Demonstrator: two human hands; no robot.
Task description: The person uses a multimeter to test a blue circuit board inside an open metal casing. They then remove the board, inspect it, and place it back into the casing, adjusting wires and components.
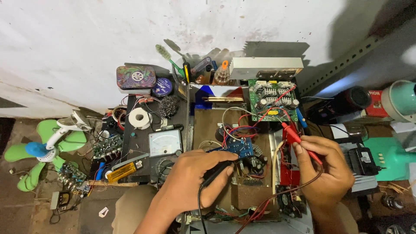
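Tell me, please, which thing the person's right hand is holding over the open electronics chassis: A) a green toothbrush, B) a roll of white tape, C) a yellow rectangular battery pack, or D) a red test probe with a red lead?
D: the right hand pinches a slim red test probe whose tip points toward the green circuit board, while the left hand grips a black probe at the small blue circuit board.

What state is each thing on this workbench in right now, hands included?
Left hand: closed around a black probe.
Black probe: tip touching the blue circuit board.
Right hand: pinching a red probe.
Red probe: held tilted, tip pointing toward the green circuit board.
Green fan: blades sharp, apparently stopped.
Round tin: lid shut.
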